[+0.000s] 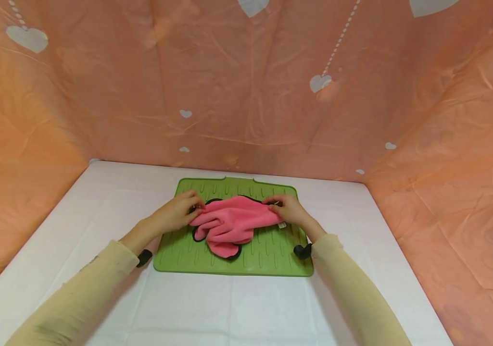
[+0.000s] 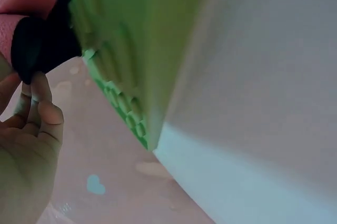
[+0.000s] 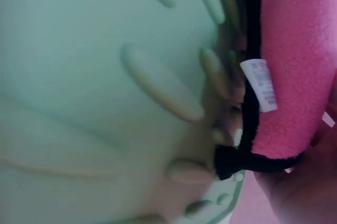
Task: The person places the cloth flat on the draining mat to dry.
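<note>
A pink fleecy cloth point(image 1: 233, 218) with black edging lies bunched in folds over a green ridged mat point(image 1: 268, 262). My left hand point(image 1: 180, 211) pinches its left end; in the left wrist view, fingertips point(image 2: 39, 84) are at the black edging. At the cloth's right end, my right hand point(image 1: 291, 210) grips a corner between thumb and fingers. A white label point(image 3: 259, 84) sticks out from the edging near that corner in the right wrist view. Between the hands the cloth's upper edge is drawn out, while its lower left part sags in folds onto the mat.
The mat lies on a white-covered table point(image 1: 185, 307). An orange curtain point(image 1: 211, 86) with white hearts encloses the back and both sides. Black wrist-worn pieces, one near the left wrist point(image 1: 144, 258) and one near the right wrist point(image 1: 302, 252), sit close to the mat's edges.
</note>
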Tool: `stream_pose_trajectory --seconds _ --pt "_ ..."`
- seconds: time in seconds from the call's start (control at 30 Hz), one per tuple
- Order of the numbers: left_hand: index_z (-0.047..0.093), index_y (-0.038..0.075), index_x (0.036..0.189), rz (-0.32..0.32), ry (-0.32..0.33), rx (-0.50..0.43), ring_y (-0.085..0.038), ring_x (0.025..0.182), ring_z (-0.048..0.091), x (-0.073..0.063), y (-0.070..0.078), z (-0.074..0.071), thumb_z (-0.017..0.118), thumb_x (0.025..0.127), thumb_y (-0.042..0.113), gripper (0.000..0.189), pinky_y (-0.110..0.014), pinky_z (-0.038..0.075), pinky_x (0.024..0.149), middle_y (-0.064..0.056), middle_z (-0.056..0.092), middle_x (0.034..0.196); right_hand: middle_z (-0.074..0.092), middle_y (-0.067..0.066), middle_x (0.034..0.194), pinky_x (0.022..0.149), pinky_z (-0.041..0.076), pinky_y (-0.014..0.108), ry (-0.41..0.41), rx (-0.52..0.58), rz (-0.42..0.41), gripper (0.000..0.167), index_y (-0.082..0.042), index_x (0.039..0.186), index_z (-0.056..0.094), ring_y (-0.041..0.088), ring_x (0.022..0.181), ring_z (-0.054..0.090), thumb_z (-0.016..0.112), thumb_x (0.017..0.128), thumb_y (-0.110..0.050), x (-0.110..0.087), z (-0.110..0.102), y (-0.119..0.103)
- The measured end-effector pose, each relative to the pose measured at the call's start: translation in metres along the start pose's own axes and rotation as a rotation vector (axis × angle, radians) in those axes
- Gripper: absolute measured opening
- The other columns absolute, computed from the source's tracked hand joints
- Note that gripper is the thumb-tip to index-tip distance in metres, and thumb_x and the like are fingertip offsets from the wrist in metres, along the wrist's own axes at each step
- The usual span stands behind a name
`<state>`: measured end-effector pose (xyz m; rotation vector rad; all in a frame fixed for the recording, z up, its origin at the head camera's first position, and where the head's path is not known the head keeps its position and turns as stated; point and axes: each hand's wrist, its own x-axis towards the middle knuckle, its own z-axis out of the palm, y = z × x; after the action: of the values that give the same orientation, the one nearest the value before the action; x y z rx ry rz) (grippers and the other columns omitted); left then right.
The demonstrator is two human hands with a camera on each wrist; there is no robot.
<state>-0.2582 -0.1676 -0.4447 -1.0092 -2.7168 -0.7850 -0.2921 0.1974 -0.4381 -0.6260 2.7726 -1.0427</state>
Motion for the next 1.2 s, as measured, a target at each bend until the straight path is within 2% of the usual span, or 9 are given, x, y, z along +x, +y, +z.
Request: stream_pose_trajectory --seconds 0.17,0.27,0.37,0.5,0.63,0.77,0.93,1.07,1.2 --pt "0.074 0.004 0.107 -0.008 -0.073 0.025 -0.019 0.089 0.06 -0.004 0.002 0.002 0.072 0.097 0.006 0.01 -0.039 0.055 0.079 -0.005 0.059 0.101 0.069 0.018 0.131 0.098 0.052 0.047 -0.018 -0.013 0.015 0.027 -0.006 0.126 0.075 0.03 0.115 0.064 0.062 0.102 -0.01 -0.004 0.001 0.001" --pt "0.074 0.006 0.108 -0.034 -0.091 0.034 -0.017 0.086 0.06 -0.003 0.004 0.001 0.072 0.098 0.009 0.011 -0.037 0.055 0.076 -0.004 0.06 0.101 0.069 0.017 0.131 0.099 0.051 0.05 0.019 0.012 0.032 0.028 -0.007 0.128 0.074 0.033 0.119 0.064 0.061 0.103 -0.013 -0.008 0.0 0.002" --pt "0.074 0.007 0.108 -0.079 -0.084 0.017 -0.016 0.086 0.061 0.002 0.004 -0.002 0.071 0.099 0.013 0.012 -0.037 0.055 0.074 -0.004 0.061 0.102 0.07 0.016 0.13 0.098 0.052 0.052 0.094 0.058 0.042 0.029 -0.005 0.129 0.072 0.036 0.121 0.064 0.062 0.103 -0.015 -0.015 -0.003 0.002" --pt "0.074 0.005 0.109 -0.109 -0.058 -0.029 -0.018 0.086 0.06 0.012 0.0 -0.005 0.068 0.099 0.013 0.014 -0.036 0.052 0.073 -0.006 0.063 0.102 0.07 0.017 0.128 0.095 0.053 0.052 0.187 0.093 0.046 0.029 -0.003 0.129 0.071 0.038 0.12 0.064 0.063 0.103 -0.015 -0.029 -0.008 0.005" --pt "0.074 0.002 0.11 -0.116 -0.042 -0.064 -0.02 0.085 0.058 0.025 -0.007 -0.004 0.068 0.099 0.011 0.015 -0.036 0.05 0.072 -0.009 0.065 0.101 0.07 0.018 0.126 0.092 0.053 0.049 0.227 0.093 0.065 0.028 -0.002 0.127 0.072 0.037 0.117 0.064 0.064 0.102 -0.014 -0.041 -0.012 0.014" --pt "0.073 0.001 0.11 -0.132 -0.042 -0.088 -0.023 0.084 0.061 0.036 -0.014 -0.002 0.067 0.099 0.01 0.015 -0.04 0.052 0.073 -0.014 0.067 0.103 0.071 0.017 0.124 0.091 0.053 0.05 0.216 0.062 0.069 0.027 -0.002 0.126 0.072 0.037 0.115 0.065 0.066 0.102 -0.014 -0.049 -0.015 0.024" --pt "0.072 0.0 0.11 -0.141 -0.077 -0.072 -0.03 0.095 0.067 0.044 -0.024 0.004 0.068 0.098 0.01 0.016 -0.048 0.055 0.083 -0.017 0.07 0.106 0.074 0.016 0.119 0.091 0.054 0.051 0.169 0.017 0.065 0.027 -0.003 0.125 0.072 0.036 0.111 0.068 0.067 0.101 -0.014 -0.055 -0.016 0.033" --pt "0.072 -0.001 0.111 -0.148 -0.118 -0.053 -0.033 0.101 0.068 0.049 -0.03 0.01 0.069 0.099 0.012 0.018 -0.05 0.055 0.089 -0.016 0.072 0.106 0.075 0.016 0.117 0.088 0.055 0.046 0.143 0.015 0.069 0.029 -0.002 0.125 0.071 0.034 0.107 0.07 0.07 0.099 -0.014 -0.057 -0.014 0.036" --pt "0.071 -0.003 0.114 -0.141 -0.137 -0.048 -0.032 0.098 0.068 0.054 -0.032 0.015 0.069 0.098 0.013 0.023 -0.049 0.055 0.088 -0.016 0.072 0.104 0.076 0.015 0.112 0.083 0.055 0.04 0.15 0.009 0.069 0.028 -0.001 0.123 0.072 0.032 0.103 0.071 0.072 0.098 -0.013 -0.058 -0.012 0.038"
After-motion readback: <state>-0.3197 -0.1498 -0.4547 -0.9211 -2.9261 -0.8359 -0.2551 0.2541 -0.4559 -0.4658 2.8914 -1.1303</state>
